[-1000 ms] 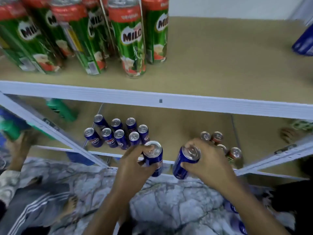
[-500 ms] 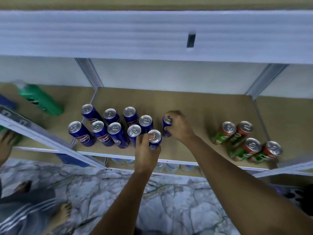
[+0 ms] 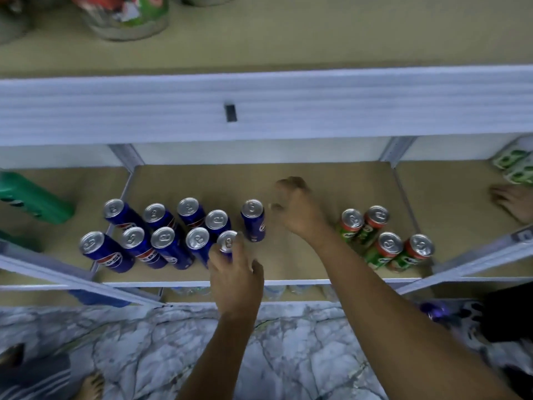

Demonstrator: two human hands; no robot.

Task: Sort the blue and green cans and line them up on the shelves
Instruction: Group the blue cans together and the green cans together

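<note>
On the tan board shelf [image 3: 288, 180] with its white metal rim, the blue aluminium cola cans [image 3: 161, 235] stand upright in two rows, tops showing, packed side by side. This looks like sorting by colour, with blue kept together. The left hand [image 3: 235, 272] grasps one more blue can [image 3: 227, 243] from above, its fingers [image 3: 215, 254] wrapped around the can's upper body, at the near row's right end, just beside the neighbouring can; it seems to be setting it in line. Just right of the blue rows, a lone blue can [image 3: 253, 219] stands a little apart from the far row, free of any hand. The right hand [image 3: 297, 209] hangs just right of it, fingers [image 3: 277, 206] loosely curled and holding nothing. Well right of the blue rows, four green-and-red malt drink cans [image 3: 380, 238] form their own cluster.
</note>
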